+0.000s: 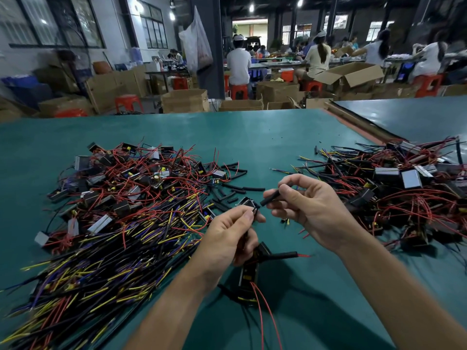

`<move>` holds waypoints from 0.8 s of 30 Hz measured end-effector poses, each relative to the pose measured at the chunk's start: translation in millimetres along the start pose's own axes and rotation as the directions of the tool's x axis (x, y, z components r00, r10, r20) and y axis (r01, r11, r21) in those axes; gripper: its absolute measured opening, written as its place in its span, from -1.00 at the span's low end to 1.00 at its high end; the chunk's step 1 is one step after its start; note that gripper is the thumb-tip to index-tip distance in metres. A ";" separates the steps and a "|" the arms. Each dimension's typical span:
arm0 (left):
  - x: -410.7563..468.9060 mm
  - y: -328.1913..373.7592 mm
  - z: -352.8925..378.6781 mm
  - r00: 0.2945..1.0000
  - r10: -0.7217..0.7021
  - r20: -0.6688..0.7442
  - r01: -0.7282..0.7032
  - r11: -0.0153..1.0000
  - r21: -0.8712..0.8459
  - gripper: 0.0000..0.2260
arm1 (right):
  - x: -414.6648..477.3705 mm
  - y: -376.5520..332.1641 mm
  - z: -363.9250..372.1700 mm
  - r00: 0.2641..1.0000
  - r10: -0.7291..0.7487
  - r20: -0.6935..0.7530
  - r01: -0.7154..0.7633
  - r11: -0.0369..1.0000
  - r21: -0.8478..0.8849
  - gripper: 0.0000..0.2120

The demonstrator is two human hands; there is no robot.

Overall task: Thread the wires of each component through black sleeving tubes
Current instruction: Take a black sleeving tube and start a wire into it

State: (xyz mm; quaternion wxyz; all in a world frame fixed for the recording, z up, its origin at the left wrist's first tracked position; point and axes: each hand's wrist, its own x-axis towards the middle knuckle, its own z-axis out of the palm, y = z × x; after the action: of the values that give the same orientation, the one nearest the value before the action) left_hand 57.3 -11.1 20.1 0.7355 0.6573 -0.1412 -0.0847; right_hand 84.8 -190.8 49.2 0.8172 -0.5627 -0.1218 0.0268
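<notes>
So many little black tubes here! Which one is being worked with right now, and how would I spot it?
On the green table, between the two heaps of wired parts, find the right hand. The black tube sticks out from its fingers toward the left hand, which pinches wire ends. Unlike the loose tubes lying flat beyond, it alone is held.
</notes>
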 end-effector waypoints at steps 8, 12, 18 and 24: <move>-0.5 -0.2 -1.2 1.000 0.006 -0.018 -0.005 0.999 0.034 -0.82 | -4.2 1.5 0.6 0.995 0.015 0.096 0.025 0.916 -0.400 -0.91; 0.3 -0.4 -0.1 1.000 -0.006 0.004 0.006 0.997 0.080 -0.80 | -8.4 -0.5 4.0 0.975 0.077 0.210 0.044 0.856 -0.516 -0.83; -2.3 3.4 0.9 0.998 0.033 0.060 -0.041 0.988 0.151 -0.77 | -8.0 -1.1 -1.9 0.972 0.111 0.209 0.023 0.834 -0.551 -0.82; -2.3 3.3 1.8 0.997 -0.003 0.075 -0.011 0.982 0.189 -0.76 | -5.4 6.6 0.1 0.978 0.104 0.180 0.015 0.826 -0.563 -0.81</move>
State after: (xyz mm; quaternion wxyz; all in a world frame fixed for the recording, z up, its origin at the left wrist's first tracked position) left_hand 54.4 -11.7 23.3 0.6642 0.7201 -0.1773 -0.0938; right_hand 80.1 -189.3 42.2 0.5982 -0.7748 -0.1936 0.0660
